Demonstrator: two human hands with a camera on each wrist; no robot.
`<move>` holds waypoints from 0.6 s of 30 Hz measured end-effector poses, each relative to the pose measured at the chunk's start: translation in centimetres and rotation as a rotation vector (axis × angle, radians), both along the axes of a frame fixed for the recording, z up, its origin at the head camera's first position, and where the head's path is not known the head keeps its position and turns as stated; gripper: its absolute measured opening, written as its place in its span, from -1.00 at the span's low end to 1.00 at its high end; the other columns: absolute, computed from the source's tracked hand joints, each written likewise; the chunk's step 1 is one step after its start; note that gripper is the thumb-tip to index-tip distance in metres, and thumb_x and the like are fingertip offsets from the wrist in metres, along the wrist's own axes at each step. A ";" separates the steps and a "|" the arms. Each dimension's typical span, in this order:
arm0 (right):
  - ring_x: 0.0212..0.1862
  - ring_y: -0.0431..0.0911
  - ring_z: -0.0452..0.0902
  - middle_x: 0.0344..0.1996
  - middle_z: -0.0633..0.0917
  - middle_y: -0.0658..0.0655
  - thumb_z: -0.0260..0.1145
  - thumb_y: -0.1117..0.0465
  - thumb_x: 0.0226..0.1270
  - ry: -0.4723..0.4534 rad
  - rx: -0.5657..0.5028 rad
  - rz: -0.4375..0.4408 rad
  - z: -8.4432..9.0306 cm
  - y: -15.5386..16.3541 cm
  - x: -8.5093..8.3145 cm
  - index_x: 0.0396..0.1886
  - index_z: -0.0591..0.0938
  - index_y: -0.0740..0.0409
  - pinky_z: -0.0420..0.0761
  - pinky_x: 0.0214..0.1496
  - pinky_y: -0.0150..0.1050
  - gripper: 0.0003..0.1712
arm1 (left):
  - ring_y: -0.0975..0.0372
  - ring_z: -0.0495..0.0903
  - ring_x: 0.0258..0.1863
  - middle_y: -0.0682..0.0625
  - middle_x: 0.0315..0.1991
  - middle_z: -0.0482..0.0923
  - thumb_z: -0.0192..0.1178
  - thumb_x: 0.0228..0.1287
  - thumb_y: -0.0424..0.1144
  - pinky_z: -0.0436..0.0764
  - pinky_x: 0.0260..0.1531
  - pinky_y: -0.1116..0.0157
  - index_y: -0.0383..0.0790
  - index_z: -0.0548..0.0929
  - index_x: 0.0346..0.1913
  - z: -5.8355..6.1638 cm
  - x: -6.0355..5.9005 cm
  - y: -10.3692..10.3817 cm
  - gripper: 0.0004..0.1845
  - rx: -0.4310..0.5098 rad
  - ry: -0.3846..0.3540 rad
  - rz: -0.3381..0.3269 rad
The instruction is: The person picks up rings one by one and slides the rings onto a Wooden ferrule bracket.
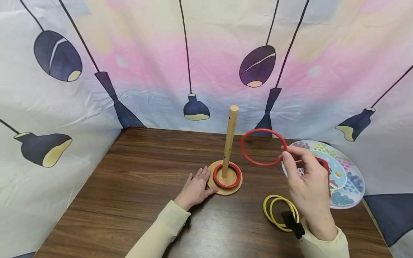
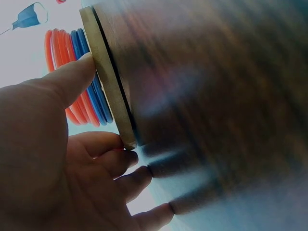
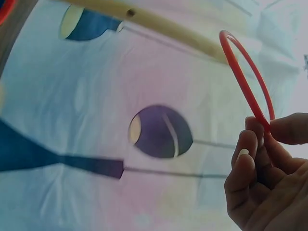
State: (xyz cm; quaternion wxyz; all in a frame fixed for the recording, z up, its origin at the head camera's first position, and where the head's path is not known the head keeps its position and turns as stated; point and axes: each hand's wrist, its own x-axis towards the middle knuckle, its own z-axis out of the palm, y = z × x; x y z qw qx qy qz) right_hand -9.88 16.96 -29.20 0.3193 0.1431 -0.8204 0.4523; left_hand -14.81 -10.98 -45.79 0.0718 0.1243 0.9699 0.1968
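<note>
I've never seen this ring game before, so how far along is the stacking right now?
Done: one red ring already lies around the wooden peg on its base. In hand: the right hand pinches a second red ring in the air beside the peg, while the left hand rests flat against the base. Left: two yellow rings lie on the table.

Both arms in pale cream long sleeves, ribbed cuffs; hands bare; black strap mount under right cuff.
</note>
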 end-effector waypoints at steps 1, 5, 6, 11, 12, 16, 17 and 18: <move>-0.30 -0.25 0.48 -0.31 0.68 -0.03 0.28 0.36 0.35 0.006 -0.008 0.022 0.3 -0.4 -0.1 -0.01 0.66 0.22 0.44 -0.30 -0.47 -0.76 | -0.01 0.03 0.48 -0.20 0.49 0.07 0.14 0.31 0.21 0.03 0.35 -0.19 -0.35 0.19 0.47 0.0 0.0 0.0 -0.11 -0.002 0.000 -0.001; -0.27 -0.22 0.50 -0.30 0.69 -0.03 0.27 0.32 0.38 0.004 -0.045 0.093 1.1 -2.0 -0.8 -0.02 0.67 0.16 0.45 -0.25 -0.43 -0.78 | -0.01 0.04 0.48 -0.20 0.49 0.07 0.14 0.32 0.21 0.03 0.35 -0.19 -0.35 0.19 0.47 0.1 0.0 0.0 -0.11 -0.003 0.004 -0.002; -0.27 -0.21 0.50 -0.30 0.69 -0.03 0.26 0.31 0.39 -0.004 -0.063 0.109 1.2 -2.3 -1.1 -0.02 0.67 0.15 0.45 -0.25 -0.41 -0.78 | -0.01 0.04 0.48 -0.20 0.49 0.07 0.14 0.32 0.21 0.03 0.35 -0.20 -0.35 0.19 0.47 0.1 0.0 0.0 -0.11 -0.002 0.005 -0.003; -0.33 -0.14 0.51 -0.29 0.70 0.06 0.22 0.29 0.43 -0.046 -0.203 0.202 1.9 -3.6 -2.5 -0.02 0.66 0.20 0.48 -0.32 -0.41 -0.79 | 0.00 0.03 0.48 -0.19 0.49 0.06 0.13 0.33 0.21 0.02 0.35 -0.20 -0.35 0.19 0.47 0.1 0.1 0.0 -0.12 0.003 0.005 -0.008; -0.33 -0.12 0.52 -0.30 0.70 0.09 0.21 0.29 0.43 -0.049 -0.231 0.224 2.0 -3.8 -2.7 -0.02 0.66 0.23 0.50 -0.30 -0.40 -0.79 | 0.00 0.02 0.48 -0.19 0.50 0.06 0.12 0.33 0.21 0.02 0.36 -0.19 -0.34 0.19 0.48 0.1 0.0 0.0 -0.12 0.002 0.004 -0.008; -0.35 -0.08 0.53 -0.33 0.69 0.12 0.20 0.26 0.45 -0.070 -0.287 0.273 2.4 -4.5 -3.7 -0.04 0.64 0.30 0.53 -0.33 -0.37 -0.77 | 0.00 0.03 0.48 -0.19 0.49 0.06 0.13 0.33 0.21 0.02 0.35 -0.20 -0.35 0.19 0.47 0.0 0.1 0.0 -0.12 0.002 0.004 -0.006; -0.35 -0.06 0.53 -0.34 0.68 0.11 0.21 0.25 0.45 -0.077 -0.289 0.276 2.5 -4.7 -3.8 -0.04 0.64 0.30 0.53 -0.34 -0.36 -0.76 | 0.00 0.03 0.48 -0.19 0.49 0.06 0.13 0.33 0.21 0.03 0.35 -0.20 -0.35 0.19 0.47 0.0 0.1 0.0 -0.12 0.001 0.005 -0.005; -0.36 -0.06 0.53 -0.34 0.68 0.11 0.21 0.24 0.45 -0.082 -0.296 0.281 2.6 -4.9 -4.0 -0.04 0.65 0.31 0.53 -0.33 -0.35 -0.76 | 0.00 0.03 0.48 -0.19 0.49 0.06 0.13 0.33 0.21 0.03 0.35 -0.19 -0.35 0.19 0.47 0.0 0.1 0.0 -0.12 0.000 0.005 -0.005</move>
